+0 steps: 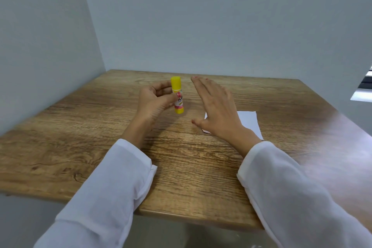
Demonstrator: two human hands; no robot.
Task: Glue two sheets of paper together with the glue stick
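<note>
Glue stick (pixel 177 94), capped, upright in left hand (pixel 155 100)'s pinch; right hand (pixel 217 110) spread wide above paper (pixel 249 122).

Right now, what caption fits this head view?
Left hand holds capped glue stick; open right hand above paper.

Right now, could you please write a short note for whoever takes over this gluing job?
Left hand holds the glue stick upright above the table, yellow cap on.
Right hand is open, fingers straight, over the white paper, which lies flat, partly hidden; whether it touches, or how many sheets, I cannot tell.
Done: stick picked up.
Left: uncap, spread glue, join the sheets, press.
</note>
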